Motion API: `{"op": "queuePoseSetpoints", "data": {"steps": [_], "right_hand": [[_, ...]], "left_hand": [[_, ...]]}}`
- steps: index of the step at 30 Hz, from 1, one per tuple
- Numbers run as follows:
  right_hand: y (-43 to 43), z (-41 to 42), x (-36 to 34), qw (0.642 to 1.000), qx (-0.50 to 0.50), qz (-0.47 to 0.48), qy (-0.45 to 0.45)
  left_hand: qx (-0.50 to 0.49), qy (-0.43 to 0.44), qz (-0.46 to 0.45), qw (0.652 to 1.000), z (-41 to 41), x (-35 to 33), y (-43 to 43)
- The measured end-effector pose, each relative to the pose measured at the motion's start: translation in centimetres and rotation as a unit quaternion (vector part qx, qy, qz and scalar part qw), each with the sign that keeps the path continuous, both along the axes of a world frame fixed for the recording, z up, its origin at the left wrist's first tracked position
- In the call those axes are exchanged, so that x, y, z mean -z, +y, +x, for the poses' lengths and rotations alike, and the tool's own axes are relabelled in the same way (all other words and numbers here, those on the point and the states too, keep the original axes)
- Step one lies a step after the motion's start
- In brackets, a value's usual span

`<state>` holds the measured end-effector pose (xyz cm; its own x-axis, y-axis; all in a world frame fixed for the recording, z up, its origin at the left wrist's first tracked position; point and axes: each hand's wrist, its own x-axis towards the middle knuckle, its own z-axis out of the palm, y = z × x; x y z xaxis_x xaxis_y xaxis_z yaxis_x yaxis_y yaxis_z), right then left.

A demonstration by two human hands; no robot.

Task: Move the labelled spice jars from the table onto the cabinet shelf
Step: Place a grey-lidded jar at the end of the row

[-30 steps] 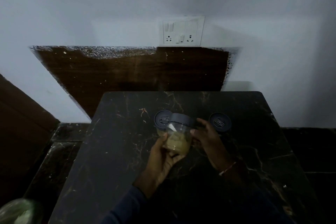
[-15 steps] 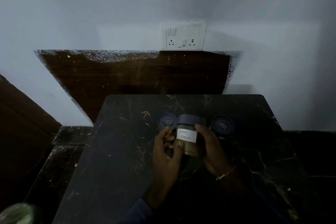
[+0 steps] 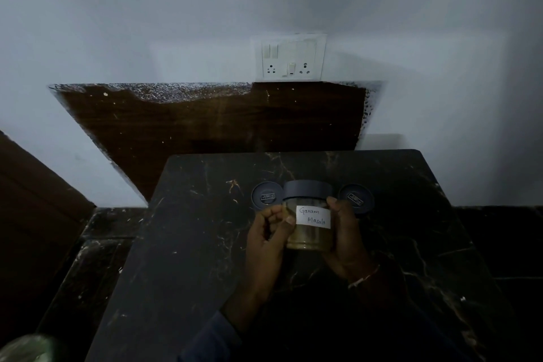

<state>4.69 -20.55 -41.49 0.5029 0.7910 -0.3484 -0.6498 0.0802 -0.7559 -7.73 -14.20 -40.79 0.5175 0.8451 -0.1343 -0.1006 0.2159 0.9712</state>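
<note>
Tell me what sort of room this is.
Probably a dim room in a home, perhaps near a kitchen: a dark marble table against a plain white wall, a wall socket panel above a wooden board, and a spice jar labelled Garam Masala.

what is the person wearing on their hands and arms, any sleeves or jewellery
Both hands are bare, without gloves. The left hand comes out of a dark blue long sleeve that ends near the wrist. The right hand has a thin, light-coloured bracelet at the wrist; beyond it the arm is lost in shadow.

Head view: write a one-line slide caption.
Both hands, left hand and right hand, hold the Garam Masala jar above the dark table.
</note>
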Motion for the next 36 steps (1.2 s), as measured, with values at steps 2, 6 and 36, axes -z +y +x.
{"op": "queuePoseSetpoints", "data": {"steps": [2, 6, 36], "right_hand": [[0.1, -0.2, -0.2, 1.000, 0.011, -0.012, -0.003], [0.0, -0.1, -0.1, 0.999, 0.015, -0.033, -0.015], [3.3, 9.0, -41.8, 0.720, 0.082, 0.160, -0.670]], "left_hand": [[0.007, 0.001, -0.007, 1.000, 0.0, -0.1, 0.0], [0.016, 0.015, -0.009, 1.000, 0.0, -0.1, 0.2], [0.101, -0.137, 0.536, 0.827, 8.5, -37.4, 11.6]]}}
